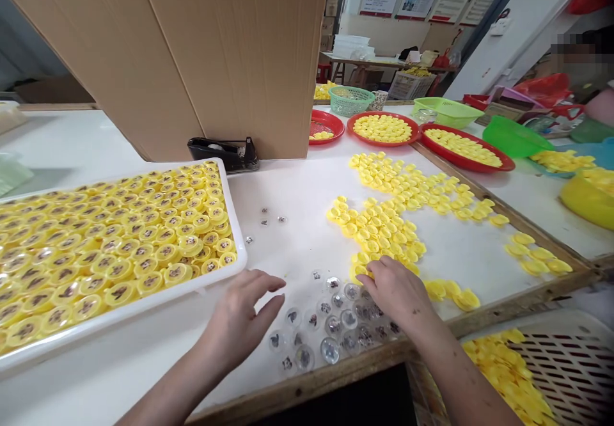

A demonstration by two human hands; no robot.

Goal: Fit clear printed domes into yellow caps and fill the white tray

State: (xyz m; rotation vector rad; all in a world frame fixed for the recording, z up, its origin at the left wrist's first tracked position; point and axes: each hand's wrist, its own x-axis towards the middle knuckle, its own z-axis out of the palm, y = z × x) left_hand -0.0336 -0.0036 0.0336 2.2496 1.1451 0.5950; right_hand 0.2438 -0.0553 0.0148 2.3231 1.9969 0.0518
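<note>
My left hand hovers over the white table, thumb and index finger apart, holding nothing. Just right of it lies a group of clear round domes, several with small dark printed figures inside. My right hand is bent down at the near edge of the loose yellow caps, thumb and fingers curled; what is between them, if anything, is hidden. Some domes lie partly under that wrist. On the left, a white tray is filled with yellow round pieces bearing printed clear tops.
A large cardboard sheet stands behind a black tape dispenser. Red plates of yellow caps and a green basket line the back. Wooden edging borders the table. A slatted crate with yellow caps sits lower right.
</note>
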